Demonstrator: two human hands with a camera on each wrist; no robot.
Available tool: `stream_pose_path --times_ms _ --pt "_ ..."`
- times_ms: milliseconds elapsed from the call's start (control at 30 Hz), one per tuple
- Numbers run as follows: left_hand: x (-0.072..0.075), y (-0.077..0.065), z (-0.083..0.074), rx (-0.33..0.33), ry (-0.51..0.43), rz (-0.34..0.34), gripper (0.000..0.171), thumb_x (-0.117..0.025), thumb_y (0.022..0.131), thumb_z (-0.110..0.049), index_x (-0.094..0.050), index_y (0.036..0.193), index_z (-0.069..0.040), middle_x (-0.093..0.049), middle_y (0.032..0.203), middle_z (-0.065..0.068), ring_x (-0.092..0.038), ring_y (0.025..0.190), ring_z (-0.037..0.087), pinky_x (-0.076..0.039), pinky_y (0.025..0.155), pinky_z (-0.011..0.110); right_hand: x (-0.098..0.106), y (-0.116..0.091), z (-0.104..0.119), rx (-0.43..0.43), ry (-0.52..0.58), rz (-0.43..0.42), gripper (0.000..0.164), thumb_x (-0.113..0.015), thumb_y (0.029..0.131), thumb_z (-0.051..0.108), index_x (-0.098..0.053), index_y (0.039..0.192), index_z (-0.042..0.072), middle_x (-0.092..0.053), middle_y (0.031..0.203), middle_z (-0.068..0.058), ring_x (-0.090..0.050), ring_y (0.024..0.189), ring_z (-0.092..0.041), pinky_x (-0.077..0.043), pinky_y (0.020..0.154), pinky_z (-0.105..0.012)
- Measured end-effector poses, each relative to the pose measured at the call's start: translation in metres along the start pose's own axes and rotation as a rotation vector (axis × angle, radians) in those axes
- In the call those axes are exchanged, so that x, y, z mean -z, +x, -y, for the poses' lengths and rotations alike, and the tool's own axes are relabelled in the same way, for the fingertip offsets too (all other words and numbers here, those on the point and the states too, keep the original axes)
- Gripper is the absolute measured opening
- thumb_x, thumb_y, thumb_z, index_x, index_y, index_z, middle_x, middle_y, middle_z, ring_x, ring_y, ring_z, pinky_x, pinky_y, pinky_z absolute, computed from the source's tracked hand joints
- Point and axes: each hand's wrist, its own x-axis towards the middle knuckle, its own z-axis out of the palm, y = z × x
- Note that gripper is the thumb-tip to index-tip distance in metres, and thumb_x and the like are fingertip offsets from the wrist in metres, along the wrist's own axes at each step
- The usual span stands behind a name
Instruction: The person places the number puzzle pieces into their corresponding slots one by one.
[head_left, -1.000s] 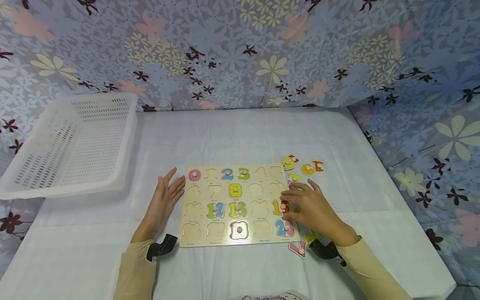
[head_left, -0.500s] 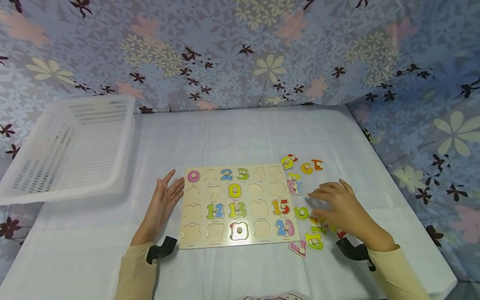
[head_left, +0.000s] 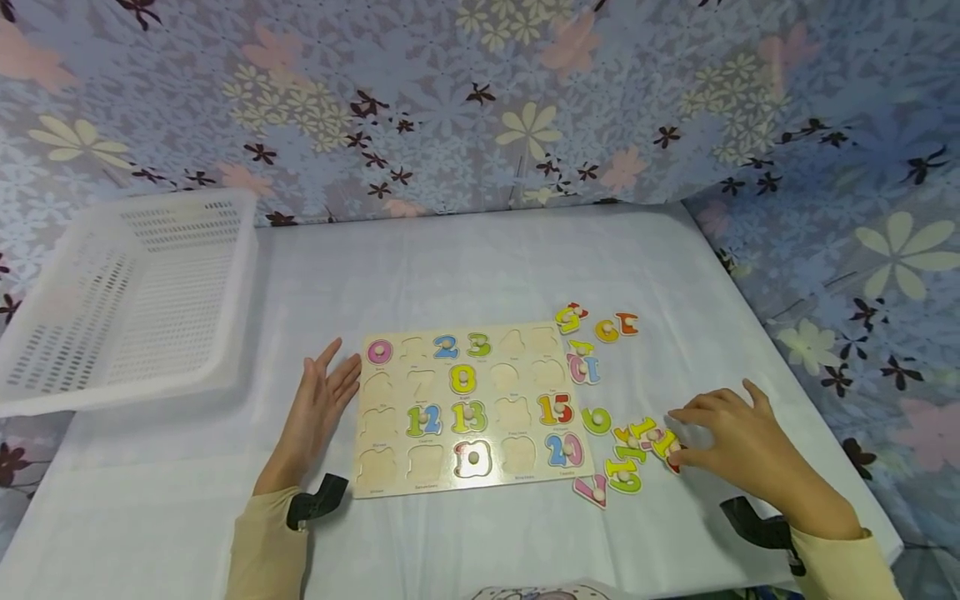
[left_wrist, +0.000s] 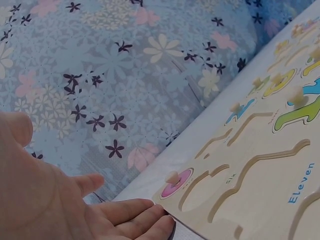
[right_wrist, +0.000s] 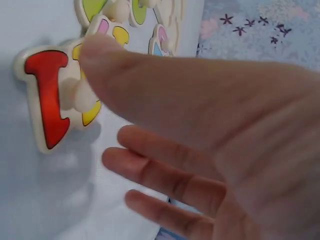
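Observation:
A wooden number puzzle board (head_left: 442, 399) lies flat, with several numbers set in and several bare recesses. My left hand (head_left: 318, 408) is held beside its left edge with straight fingers; in the left wrist view the fingertips (left_wrist: 155, 220) touch the corner near the pink zero (left_wrist: 176, 184). On the right, my right hand (head_left: 750, 446) reaches over a red and yellow number eleven (right_wrist: 48, 95). Its thumb passes in front of the piece by the knob (right_wrist: 85, 96), while the other fingers stay spread apart, gripping nothing. Whether the thumb touches the piece, I cannot tell.
Loose number pieces lie right of the board: a green and yellow nineteen (head_left: 624, 476), a pink seven (head_left: 591, 492), a pink and blue ten (head_left: 583, 368), an orange piece (head_left: 627, 324) and others. A white plastic basket (head_left: 240, 308) stands at the back left.
My right hand has left the red and yellow fifteen, now sitting in the board, and moved right to the loose eleven. My left hand stays by the board's edge.

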Motion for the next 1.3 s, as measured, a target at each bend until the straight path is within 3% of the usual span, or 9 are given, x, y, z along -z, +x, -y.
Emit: stream_pose_path --times_ms 200,400,567,700,800,1033,1133,1300 --pt "0.002 -0.002 0.000 -0.010 -0.019 -0.001 0.069 -0.012 0.102 -0.055 -0.002 0.156 -0.013 -0.018 0.157 0.021 -0.019 0.144 0.030 -0.022 0.116 0.034 -0.006 -0.001 0.007 -0.035 -0.015 0.042 0.056 -0.089 0.057 0.046 -0.074 0.099 0.012 -0.059 0.078 0.011 -0.059 0.094 -0.033 -0.013 0.101 -0.075" --pt "0.001 -0.002 0.001 -0.013 -0.029 -0.001 0.069 -0.013 0.102 -0.055 -0.002 0.156 -0.013 -0.017 0.156 0.021 -0.019 0.144 0.030 -0.023 0.116 0.033 -0.008 -0.001 0.009 -0.035 -0.025 0.012 0.051 -0.092 0.057 0.032 -0.073 0.099 0.011 -0.060 0.076 0.011 -0.060 0.093 -0.035 -0.015 0.100 -0.075" --pt "0.000 -0.002 0.001 -0.012 -0.031 0.003 0.069 -0.012 0.102 -0.055 -0.002 0.156 -0.013 -0.017 0.156 0.022 -0.019 0.144 0.031 -0.021 0.116 0.035 -0.004 0.004 0.008 0.047 -0.038 -0.118 0.050 -0.093 0.056 0.025 -0.074 0.100 0.012 -0.066 0.086 0.000 -0.060 0.094 -0.037 -0.019 0.099 -0.076" --pt "0.000 -0.001 0.001 -0.011 -0.038 0.008 0.069 -0.013 0.102 -0.055 -0.002 0.156 -0.013 -0.017 0.156 0.022 -0.019 0.144 0.030 -0.020 0.117 0.037 0.001 0.022 0.018 0.151 -0.006 -0.232 0.053 -0.093 0.056 0.023 -0.074 0.103 0.011 -0.066 0.094 -0.006 -0.055 0.099 -0.036 -0.015 0.103 -0.074" --pt "0.000 -0.001 0.002 -0.012 -0.047 0.012 0.069 -0.013 0.102 -0.055 -0.002 0.156 -0.013 -0.017 0.156 0.022 -0.019 0.144 0.030 -0.020 0.117 0.036 0.002 0.041 0.032 0.216 0.034 -0.263 0.051 -0.092 0.059 0.019 -0.074 0.106 0.010 -0.064 0.095 -0.006 -0.052 0.102 -0.034 -0.010 0.108 -0.070" --pt "-0.001 0.001 0.003 -0.014 -0.063 0.019 0.070 -0.013 0.102 -0.056 -0.002 0.156 -0.012 -0.016 0.156 0.023 -0.019 0.144 0.031 -0.021 0.116 0.035 -0.001 0.094 0.073 0.382 0.061 -0.272 0.042 -0.088 0.066 0.016 -0.074 0.105 0.013 -0.062 0.096 -0.002 -0.049 0.106 -0.031 -0.015 0.109 -0.067" --pt "-0.001 0.001 0.003 -0.019 -0.059 0.025 0.070 -0.012 0.102 -0.056 -0.001 0.156 -0.012 -0.016 0.156 0.023 -0.018 0.144 0.030 -0.021 0.117 0.035 -0.004 0.122 0.105 0.462 0.078 -0.203 0.043 -0.087 0.069 0.021 -0.073 0.109 0.015 -0.064 0.101 -0.001 -0.050 0.110 -0.028 -0.015 0.111 -0.064" --pt "0.001 0.000 0.001 -0.029 -0.042 0.023 0.070 -0.012 0.102 -0.055 0.000 0.156 -0.011 -0.015 0.156 0.024 -0.017 0.144 0.031 -0.020 0.117 0.035 -0.019 0.169 0.178 0.621 0.062 -0.034 0.044 -0.083 0.077 0.034 -0.070 0.116 0.020 -0.063 0.108 0.002 -0.049 0.113 -0.022 -0.014 0.114 -0.059"
